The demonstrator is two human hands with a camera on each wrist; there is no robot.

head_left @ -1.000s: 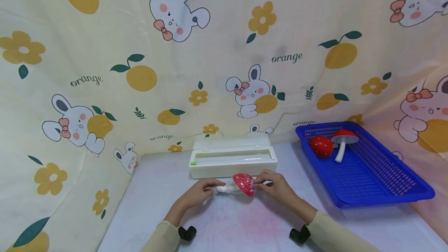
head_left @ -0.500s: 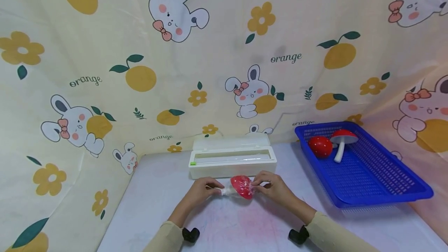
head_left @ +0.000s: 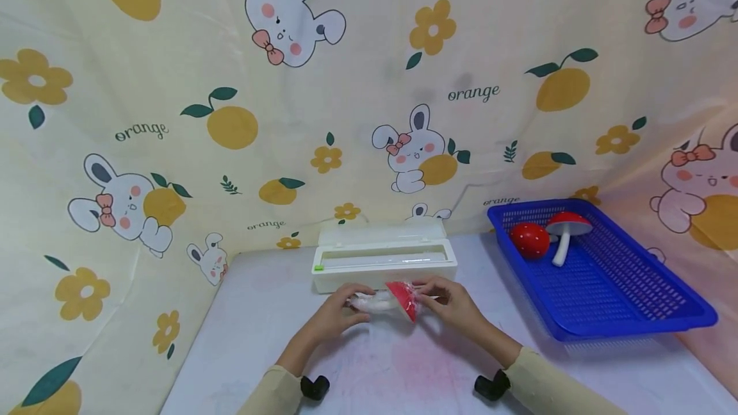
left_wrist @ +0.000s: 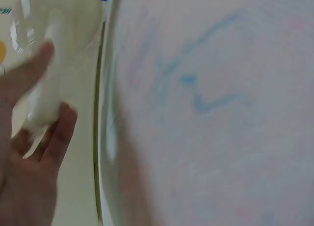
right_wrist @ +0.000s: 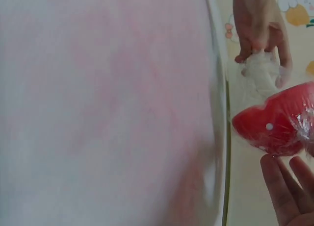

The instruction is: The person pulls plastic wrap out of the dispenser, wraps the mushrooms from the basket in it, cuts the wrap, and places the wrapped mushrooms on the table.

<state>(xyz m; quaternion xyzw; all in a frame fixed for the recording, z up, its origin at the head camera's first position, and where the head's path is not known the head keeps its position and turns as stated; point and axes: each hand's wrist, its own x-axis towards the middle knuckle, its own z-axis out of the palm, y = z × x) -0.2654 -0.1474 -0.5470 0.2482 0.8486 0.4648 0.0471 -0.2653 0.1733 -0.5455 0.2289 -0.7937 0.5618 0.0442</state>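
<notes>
A toy mushroom (head_left: pixel 400 300) with a red white-dotted cap and a white stem is wrapped in clear plastic film and lies sideways between both hands. In the head view my left hand (head_left: pixel 340 314) holds its stem end, thumb and fingers on either side. The left wrist view shows the pale stem (left_wrist: pixel 46 93) with the thumb (left_wrist: pixel 34 69) in front of it. On the cap side, my right hand (head_left: pixel 452 303) pinches the gathered film. In the right wrist view the red cap (right_wrist: pixel 277 123) sits just above the right fingers (right_wrist: pixel 279 187); the thumb is mostly hidden.
Behind the hands stands a white film dispenser box (head_left: pixel 383 279), lid up, with a roll inside. To the right, a blue basket (head_left: pixel 605 293) holds a red dotted mushroom (head_left: pixel 529 240) and another red-capped mushroom (head_left: pixel 562 252). A printed curtain (head_left: pixel 346 82) hangs behind the white table (head_left: pixel 259 287).
The mushroom has turned so its cap shows more edge-on and has risen slightly. My left fingers have spread from a pinch at the stem end to a wider hold around it.
</notes>
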